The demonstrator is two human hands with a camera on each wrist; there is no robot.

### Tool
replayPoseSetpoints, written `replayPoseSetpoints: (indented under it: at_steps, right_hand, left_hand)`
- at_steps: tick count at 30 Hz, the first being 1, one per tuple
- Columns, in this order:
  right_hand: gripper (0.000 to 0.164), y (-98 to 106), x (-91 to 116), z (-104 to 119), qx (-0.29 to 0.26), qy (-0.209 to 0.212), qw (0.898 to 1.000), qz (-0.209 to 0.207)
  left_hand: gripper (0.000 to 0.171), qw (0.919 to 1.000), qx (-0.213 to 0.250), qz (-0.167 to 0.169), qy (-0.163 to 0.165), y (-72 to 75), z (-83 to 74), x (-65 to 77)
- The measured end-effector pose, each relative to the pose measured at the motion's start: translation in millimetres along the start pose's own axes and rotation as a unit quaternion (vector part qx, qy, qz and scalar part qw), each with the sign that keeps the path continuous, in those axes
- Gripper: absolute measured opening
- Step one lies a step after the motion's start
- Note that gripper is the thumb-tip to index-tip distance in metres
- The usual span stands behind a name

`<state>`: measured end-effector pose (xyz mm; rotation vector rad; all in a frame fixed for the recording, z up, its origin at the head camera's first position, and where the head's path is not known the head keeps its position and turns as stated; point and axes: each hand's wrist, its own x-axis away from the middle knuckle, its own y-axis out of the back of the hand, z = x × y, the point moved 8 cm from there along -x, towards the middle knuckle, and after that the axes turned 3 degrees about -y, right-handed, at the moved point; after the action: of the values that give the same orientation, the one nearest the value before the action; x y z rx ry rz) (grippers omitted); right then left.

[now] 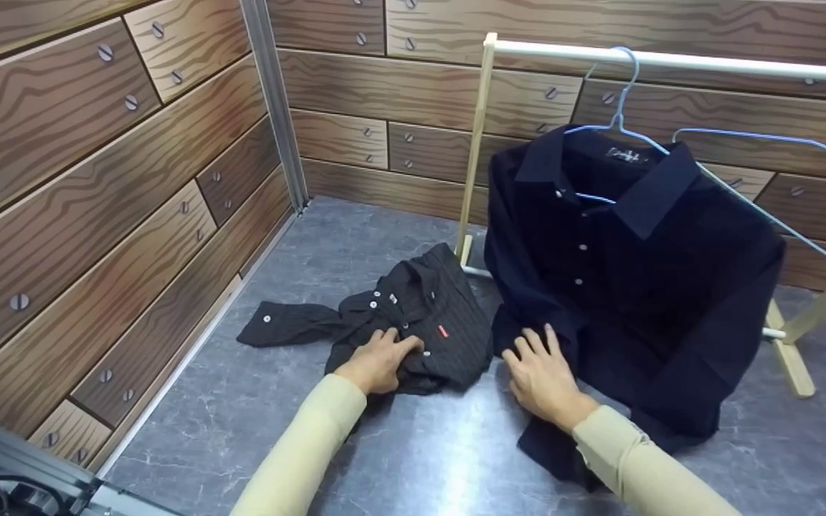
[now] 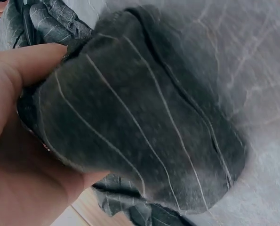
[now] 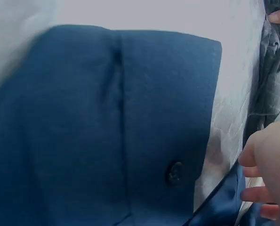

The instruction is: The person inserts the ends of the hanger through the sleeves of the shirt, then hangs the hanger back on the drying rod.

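Note:
A dark pinstriped shirt lies bunched on the table, one sleeve stretched out to the left. My left hand grips its front near the buttons. In the left wrist view, thumb and fingers close around a fold of the striped cloth. A navy shirt hangs on a light blue hanger, its lower part resting on the table. My right hand is at its left sleeve edge, fingers spread. The right wrist view shows a navy cuff with a button, beside the loosely bent fingers of that hand.
The hanger hooks over the white rail of a wooden rack. A second blue hanger hangs at the right. Wood-patterned walls enclose the grey marbled table. Black cables lie in the lower left corner.

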<state>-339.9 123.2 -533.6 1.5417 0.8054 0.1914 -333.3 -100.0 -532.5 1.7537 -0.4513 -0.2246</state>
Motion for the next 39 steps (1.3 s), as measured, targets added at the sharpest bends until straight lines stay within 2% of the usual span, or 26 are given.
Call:
replayPoseSetpoints:
  at_steps: [4,7,9,11,12,13,14,17,18,19,21,24,27,30,33,37,39]
  right_hand:
    - [0.023,-2.4,2.6,-7.0,-0.029,-0.048,0.998,0.017]
    - [0.018,-3.2,1.5,-9.7,-0.05,-0.088,0.995,0.024]
    - [0.017,-2.3,-0.8,-9.0,-0.075,-0.112,0.991,0.021]
    - [0.016,0.3,-2.5,-11.1,-0.119,-0.145,0.982,0.015]
    - [0.016,1.4,-3.0,-12.6,-0.153,-0.166,0.974,0.013]
    - [0.018,1.5,-3.0,-15.2,-0.195,-0.192,0.962,0.012]
    - [0.021,1.4,-2.4,-17.9,-0.237,-0.22,0.946,0.012]
    - [0.032,-0.9,3.3,-25.5,-0.346,-0.297,0.89,0.02]
    - [0.036,-1.2,5.9,-26.7,-0.367,-0.314,0.875,0.024]
    - [0.04,-1.3,8.4,-27.3,-0.381,-0.326,0.865,0.028]
    - [0.043,2.4,13.0,-25.3,-0.396,-0.332,0.856,0.028]
    - [0.038,14.3,18.7,-18.8,-0.417,-0.32,0.851,0.009]
    - [0.035,25.7,27.5,-11.2,-0.446,-0.312,0.839,-0.009]
    - [0.041,30.2,39.3,-7.8,-0.467,-0.318,0.825,-0.014]
    - [0.052,23.6,56.7,-10.1,-0.497,-0.343,0.797,-0.006]
    - [0.06,4.0,86.3,-19.7,-0.55,-0.387,0.74,0.018]
    - [0.058,-5.2,101.4,-27.8,-0.559,-0.408,0.721,0.03]
  left_hand:
    - [0.06,0.9997,-0.007,0.011,-0.021,-3.3,-10.0,2.7]
    - [0.061,0.999,-0.011,0.005,-0.042,-5.8,-19.3,5.5]
    - [0.063,0.9982,-0.012,-0.002,-0.058,-7.4,-25.8,8.1]
    - [0.064,0.9966,-0.011,-0.011,-0.081,-10.0,-35.1,8.3]
    - [0.063,0.9954,-0.01,-0.013,-0.094,-11.9,-40.2,8.0]
    - [0.063,0.9941,-0.007,-0.014,-0.108,-13.7,-45.7,7.6]
    - [0.063,0.9924,-0.005,-0.015,-0.122,-15.2,-51.5,7.0]
    - [0.061,0.9877,-0.003,-0.017,-0.155,-19.7,-67.0,3.6]
    - [0.062,0.9867,-0.003,-0.015,-0.162,-21.0,-71.1,2.7]
    - [0.062,0.9858,-0.002,-0.012,-0.167,-22.5,-74.3,2.0]
    - [0.064,0.9843,0.0,-0.006,-0.176,-25.4,-79.8,1.8]
    - [0.063,0.9823,0.007,0.0,-0.187,-28.8,-86.4,2.2]
    - [0.058,0.9803,0.004,-0.011,-0.197,-31.0,-94.7,2.1]
    - [0.053,0.9787,-0.011,-0.025,-0.203,-31.8,-102.7,0.6]
    - [0.053,0.9762,-0.021,-0.044,-0.211,-33.0,-109.5,0.2]
    - [0.057,0.972,-0.015,-0.074,-0.222,-35.5,-118.0,0.6]
    - [0.058,0.9704,-0.01,-0.08,-0.228,-37.3,-124.0,0.1]
